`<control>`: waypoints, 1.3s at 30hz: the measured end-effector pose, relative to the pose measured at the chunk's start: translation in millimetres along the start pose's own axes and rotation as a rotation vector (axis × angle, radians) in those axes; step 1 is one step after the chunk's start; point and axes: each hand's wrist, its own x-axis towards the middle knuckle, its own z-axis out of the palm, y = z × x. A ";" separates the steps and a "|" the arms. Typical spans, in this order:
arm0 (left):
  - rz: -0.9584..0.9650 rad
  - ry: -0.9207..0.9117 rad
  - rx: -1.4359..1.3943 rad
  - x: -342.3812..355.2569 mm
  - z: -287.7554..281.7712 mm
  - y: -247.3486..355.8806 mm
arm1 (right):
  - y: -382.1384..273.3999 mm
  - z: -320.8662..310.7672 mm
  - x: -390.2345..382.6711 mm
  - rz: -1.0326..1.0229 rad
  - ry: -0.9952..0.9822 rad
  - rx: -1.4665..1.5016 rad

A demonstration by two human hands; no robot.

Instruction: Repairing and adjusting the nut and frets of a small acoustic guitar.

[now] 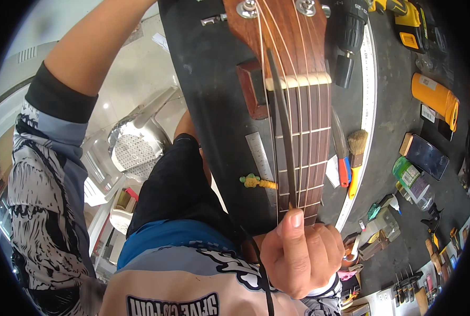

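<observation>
My right hand (302,258) is closed around the lower end of a long, slim dark file (285,124), its thumb laid along the top. The file slants up over the strings and fretboard (311,152) of a guitar neck, crossing the cream nut (298,81) with its narrow tip over the brown headstock (277,34). Whether it touches the strings I cannot tell. Silver tuners (248,9) sit on the headstock. A reddish wooden block (249,89) stands beside the neck near the nut. My left forearm (100,45) reaches up past the top edge, so my left hand is out of sight.
On the black table (221,131) lie a short metal ruler (258,150), a yellow-handled brush (356,158), a long white ruler (368,95), a drill (352,29), a phone (427,156) and a plastic bottle (414,181). A silver chair (137,145) stands on the floor at left.
</observation>
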 end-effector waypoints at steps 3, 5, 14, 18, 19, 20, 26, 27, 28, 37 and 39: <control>0.021 0.002 -0.007 1.4 0.3 -1.0 | 1.3 0.0 5.5 -0.013 -0.013 0.001; 0.026 0.008 -0.024 1.1 -0.9 1.4 | 1.2 2.3 22.1 0.015 -0.025 0.005; -0.036 0.002 0.005 1.7 -0.2 2.8 | 3.7 -0.2 12.7 0.011 -0.037 0.025; 0.027 0.013 0.010 0.2 -0.8 7.3 | 2.1 -1.0 -0.1 -0.018 0.015 0.010; 0.007 -0.008 -0.008 -0.7 -0.9 9.4 | 1.9 -0.6 -0.4 -0.021 0.015 0.010; 0.008 -0.007 -0.009 1.2 -3.4 4.0 | 1.5 -0.2 -0.5 -0.026 0.014 0.010; 0.149 -0.033 0.128 2.1 -0.5 3.6 | 4.5 7.4 28.5 0.029 -0.011 -0.015; 0.142 -0.029 0.150 3.1 -4.5 2.2 | 5.8 7.8 30.6 0.018 -0.020 -0.004; 0.135 -0.025 0.171 2.7 -7.7 1.0 | 4.9 8.7 31.3 0.014 -0.019 0.001; 0.187 -0.002 0.255 6.6 -2.0 5.2 | -4.5 13.6 6.8 0.052 0.179 -0.058; 0.232 0.019 0.296 1.8 -1.1 4.2 | -0.9 5.6 3.0 0.032 0.114 -0.018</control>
